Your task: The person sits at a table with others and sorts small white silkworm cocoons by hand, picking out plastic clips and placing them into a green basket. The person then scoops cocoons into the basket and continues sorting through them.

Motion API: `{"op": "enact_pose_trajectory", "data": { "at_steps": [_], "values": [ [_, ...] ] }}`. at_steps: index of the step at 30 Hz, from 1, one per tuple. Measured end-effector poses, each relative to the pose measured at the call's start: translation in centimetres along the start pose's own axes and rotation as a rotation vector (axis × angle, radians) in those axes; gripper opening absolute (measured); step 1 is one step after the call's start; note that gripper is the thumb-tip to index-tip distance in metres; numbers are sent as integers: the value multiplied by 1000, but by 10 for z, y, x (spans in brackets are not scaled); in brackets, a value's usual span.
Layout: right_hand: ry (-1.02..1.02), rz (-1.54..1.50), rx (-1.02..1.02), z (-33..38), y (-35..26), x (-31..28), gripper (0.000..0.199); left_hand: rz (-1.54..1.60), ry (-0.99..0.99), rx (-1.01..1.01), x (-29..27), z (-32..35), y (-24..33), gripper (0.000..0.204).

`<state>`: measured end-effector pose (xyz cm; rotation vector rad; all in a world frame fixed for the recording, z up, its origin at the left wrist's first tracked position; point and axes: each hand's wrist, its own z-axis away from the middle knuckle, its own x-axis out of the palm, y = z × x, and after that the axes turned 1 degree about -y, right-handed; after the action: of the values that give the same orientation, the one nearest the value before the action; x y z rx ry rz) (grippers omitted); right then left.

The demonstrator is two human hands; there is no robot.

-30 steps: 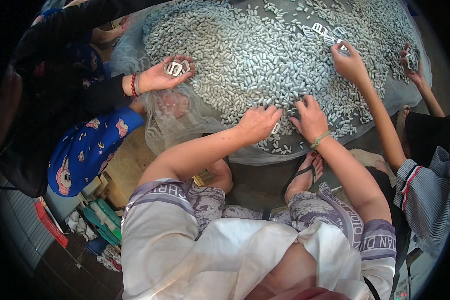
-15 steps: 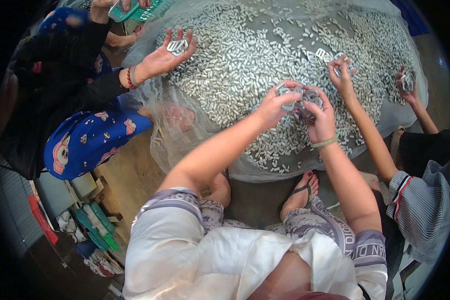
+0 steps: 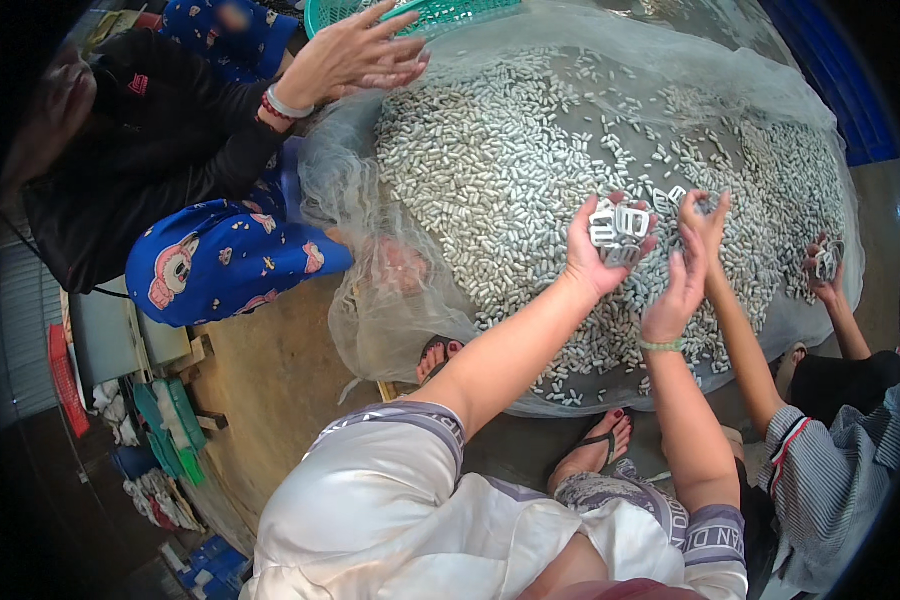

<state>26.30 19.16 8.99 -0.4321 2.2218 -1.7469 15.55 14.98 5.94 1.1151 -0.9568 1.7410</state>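
My left hand [image 3: 588, 260] is cupped palm up above the heap and holds several flat silver metal buckles [image 3: 620, 230] with slots. Just right of it, my right hand [image 3: 672, 295] is raised with fingers stretched out, and I see nothing in it. Its fingertips come close to a co-worker's hand [image 3: 708, 220], which partly overlaps them in view. Beneath lies a wide heap of small silver-grey pellets [image 3: 490, 180], spread on a pale mesh sheet [image 3: 560, 35]. A few loose buckles [image 3: 670, 196] show beside the co-worker's hand.
At the upper left, a person in a black sleeve [image 3: 160, 150] holds both hands [image 3: 360, 55] over the heap's edge, by a green basket [image 3: 460, 10]. At the far right, another hand [image 3: 820, 285] holds buckles. A red basket [image 3: 66, 380] stands lower left.
My hands have separated: the buckles now rest in the left palm, and the right has opened. The view has shifted. The person at left has brought their hands together; no buckle shows there now.
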Motion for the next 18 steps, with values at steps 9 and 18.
{"op": "enact_pose_trajectory", "data": {
  "at_steps": [9,18],
  "values": [
    [-4,-8,204,4,39,-35,19,86,-33,198,21,-17,60,34],
    [-20,88,232,5,36,-52,17,144,-137,503,186,-82,157,42]
  ]
}}
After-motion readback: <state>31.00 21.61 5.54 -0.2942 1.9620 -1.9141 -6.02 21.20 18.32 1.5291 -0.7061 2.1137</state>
